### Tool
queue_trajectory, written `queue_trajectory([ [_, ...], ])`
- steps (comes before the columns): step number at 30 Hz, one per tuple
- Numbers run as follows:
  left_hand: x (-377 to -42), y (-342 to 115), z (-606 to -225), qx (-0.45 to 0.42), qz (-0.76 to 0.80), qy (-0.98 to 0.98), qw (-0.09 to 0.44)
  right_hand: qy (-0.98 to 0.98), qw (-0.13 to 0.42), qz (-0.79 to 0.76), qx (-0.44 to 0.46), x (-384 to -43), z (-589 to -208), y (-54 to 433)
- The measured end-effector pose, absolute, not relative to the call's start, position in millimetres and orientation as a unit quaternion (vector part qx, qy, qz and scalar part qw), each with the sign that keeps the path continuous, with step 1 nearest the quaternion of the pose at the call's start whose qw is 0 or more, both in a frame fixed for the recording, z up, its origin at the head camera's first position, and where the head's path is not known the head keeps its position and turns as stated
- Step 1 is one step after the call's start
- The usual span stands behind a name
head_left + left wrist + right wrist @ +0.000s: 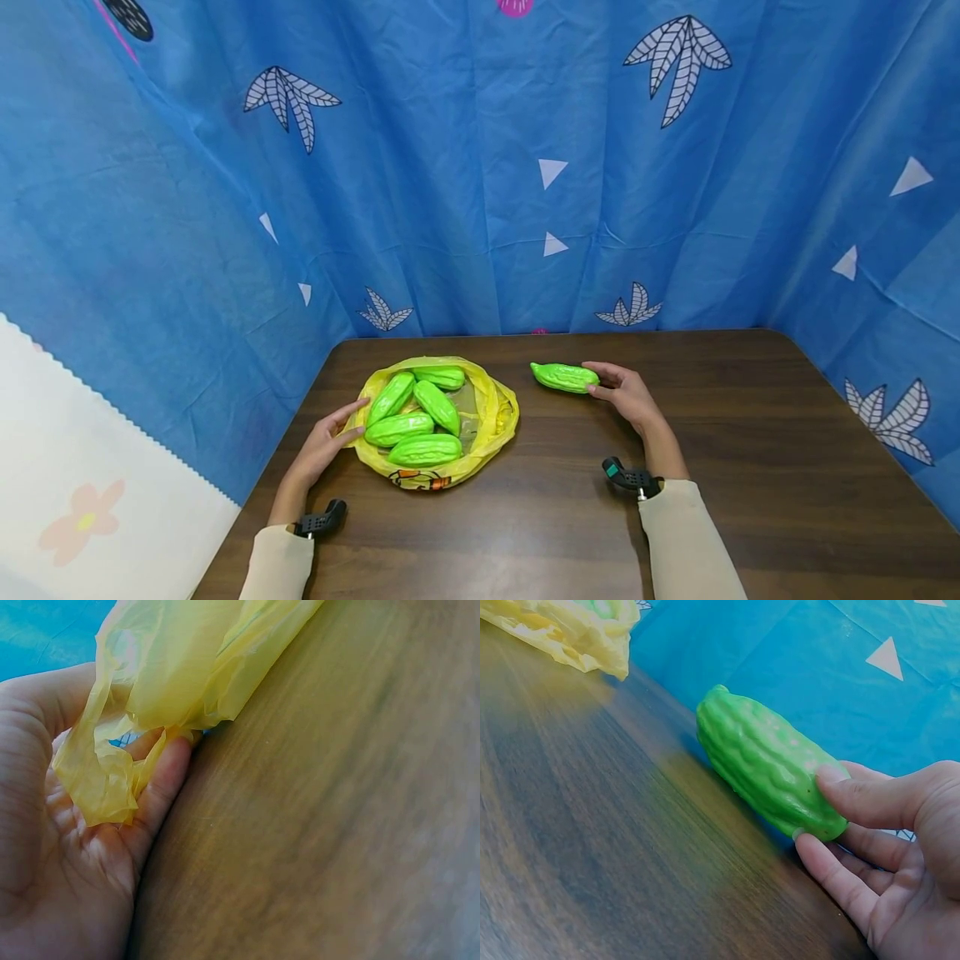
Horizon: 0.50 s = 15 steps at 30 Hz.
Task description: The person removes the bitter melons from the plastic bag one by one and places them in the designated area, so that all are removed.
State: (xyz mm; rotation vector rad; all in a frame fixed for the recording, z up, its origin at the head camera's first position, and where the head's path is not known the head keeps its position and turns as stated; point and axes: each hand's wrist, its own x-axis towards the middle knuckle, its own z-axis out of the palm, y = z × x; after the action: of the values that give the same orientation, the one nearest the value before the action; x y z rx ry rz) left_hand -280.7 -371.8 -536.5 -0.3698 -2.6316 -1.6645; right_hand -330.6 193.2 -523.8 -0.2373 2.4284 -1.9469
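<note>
A green toy bitter melon [565,377] is at the far middle of the table, its end pinched between the thumb and fingers of my right hand [628,397]. The right wrist view shows the bumpy melon [769,761] tilted, with the thumb on its upper side. Left of it stands a yellow plastic bag [491,450], mouth spread wide, with several more green bitter melons [426,450] inside. My left hand [318,450] holds the bag's left edge. In the left wrist view, a loop of the bag [101,784] lies in the left hand's curled fingers.
The dark wooden table [555,517] has rounded back corners. A blue patterned curtain [487,167] hangs behind it and along both sides. White cloth with a scalloped edge [90,467] shows at the left. Each wrist wears a small black camera [632,478].
</note>
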Motion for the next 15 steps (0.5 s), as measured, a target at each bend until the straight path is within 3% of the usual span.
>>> queue_trajectory([
  [15,-280.8,-371.7,-535.8,-0.119,-0.534,-0.837,-0.001,0.743,-0.001,-0.667,-0.062,-329.8,-521.9,193.9],
])
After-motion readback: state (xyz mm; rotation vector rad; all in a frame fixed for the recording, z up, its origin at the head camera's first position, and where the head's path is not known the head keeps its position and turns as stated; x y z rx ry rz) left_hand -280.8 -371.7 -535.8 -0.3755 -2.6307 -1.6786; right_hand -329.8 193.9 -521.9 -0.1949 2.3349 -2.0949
